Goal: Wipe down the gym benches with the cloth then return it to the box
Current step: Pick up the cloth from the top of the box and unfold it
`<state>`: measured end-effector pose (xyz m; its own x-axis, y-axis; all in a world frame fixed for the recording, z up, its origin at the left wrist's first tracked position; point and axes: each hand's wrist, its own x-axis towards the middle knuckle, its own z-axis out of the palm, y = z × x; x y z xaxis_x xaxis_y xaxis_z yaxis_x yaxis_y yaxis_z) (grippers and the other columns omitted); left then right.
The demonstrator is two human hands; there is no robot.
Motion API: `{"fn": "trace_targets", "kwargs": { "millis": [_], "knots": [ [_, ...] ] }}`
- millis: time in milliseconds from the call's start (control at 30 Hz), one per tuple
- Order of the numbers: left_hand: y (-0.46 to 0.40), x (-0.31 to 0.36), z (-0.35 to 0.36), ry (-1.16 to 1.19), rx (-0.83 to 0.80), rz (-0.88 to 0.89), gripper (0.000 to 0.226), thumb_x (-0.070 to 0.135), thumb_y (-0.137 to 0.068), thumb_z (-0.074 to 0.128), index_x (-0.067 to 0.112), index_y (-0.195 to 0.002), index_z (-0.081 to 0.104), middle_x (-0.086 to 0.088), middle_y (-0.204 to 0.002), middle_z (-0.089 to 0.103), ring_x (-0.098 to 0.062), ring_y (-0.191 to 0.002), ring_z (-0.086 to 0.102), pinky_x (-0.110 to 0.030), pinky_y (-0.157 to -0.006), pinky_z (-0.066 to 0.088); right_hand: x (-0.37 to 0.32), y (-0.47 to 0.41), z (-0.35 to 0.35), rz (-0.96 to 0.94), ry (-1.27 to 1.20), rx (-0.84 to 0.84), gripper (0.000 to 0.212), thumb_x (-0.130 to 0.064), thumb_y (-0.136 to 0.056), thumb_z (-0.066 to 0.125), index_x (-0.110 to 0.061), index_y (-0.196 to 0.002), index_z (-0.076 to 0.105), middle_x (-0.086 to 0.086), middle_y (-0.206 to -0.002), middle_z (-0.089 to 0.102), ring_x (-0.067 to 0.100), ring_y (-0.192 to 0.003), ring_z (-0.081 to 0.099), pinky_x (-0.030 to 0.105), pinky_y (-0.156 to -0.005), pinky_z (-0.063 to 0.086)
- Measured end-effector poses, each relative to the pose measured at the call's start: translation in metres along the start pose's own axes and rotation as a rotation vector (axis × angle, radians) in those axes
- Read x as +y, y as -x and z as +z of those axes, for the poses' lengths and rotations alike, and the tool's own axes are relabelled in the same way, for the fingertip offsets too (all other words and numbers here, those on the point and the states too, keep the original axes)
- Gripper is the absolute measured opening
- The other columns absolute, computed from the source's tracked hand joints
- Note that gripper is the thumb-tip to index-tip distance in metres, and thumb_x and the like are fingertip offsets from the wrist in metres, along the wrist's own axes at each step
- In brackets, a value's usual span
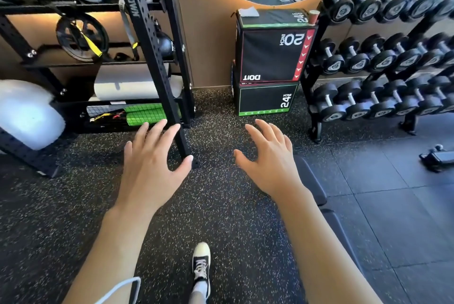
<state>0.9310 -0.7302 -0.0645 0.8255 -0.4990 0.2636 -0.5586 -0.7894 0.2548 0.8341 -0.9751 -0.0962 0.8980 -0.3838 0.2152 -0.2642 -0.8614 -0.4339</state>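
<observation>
While both grips hang spread, empty | cloth (248,12) lies atop box (270,55)

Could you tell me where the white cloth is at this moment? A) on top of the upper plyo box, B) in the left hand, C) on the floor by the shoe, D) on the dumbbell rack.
A: the white cloth lies on the top of the upper plyo box, beside a paper cup, while the left hand and right hand are both open and hold nothing.
</observation>
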Motion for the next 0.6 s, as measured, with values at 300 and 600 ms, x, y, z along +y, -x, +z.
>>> {"fn": "trace_targets", "kwargs": {
  "millis": [300,600],
  "knots": [
    [-0.138,-0.031,0.042,-0.013,-0.035,0.098,0.075,0.064,-0.095,0.054,0.028,-0.158,0.038,-0.002,-0.167,0.035,-0.033,-0.155,0.026,-0.066,-0.119,0.032,0.008,-0.115,0.037,0.079,0.104,0.025,0.07,-0.066,-0.095,0.046,-0.028,-0.154,0.043,-0.003,-0.163,0.035,0.024,-0.152,0.025,0.057,-0.122,0.026],
    [-0.276,-0.062,0.062,0.063,-0.02,0.187,0.069,0.056,-0.096,0.06,0.023,-0.155,0.045,-0.003,-0.162,0.042,-0.031,-0.152,0.032,-0.058,-0.118,0.036,-0.002,-0.241,0.054,0.116,0.155,0.055,0.069,-0.067,-0.094,0.044,-0.029,-0.152,0.046,-0.003,-0.163,0.036,0.023,-0.152,0.026,0.054,-0.122,0.028]
  ]
}}
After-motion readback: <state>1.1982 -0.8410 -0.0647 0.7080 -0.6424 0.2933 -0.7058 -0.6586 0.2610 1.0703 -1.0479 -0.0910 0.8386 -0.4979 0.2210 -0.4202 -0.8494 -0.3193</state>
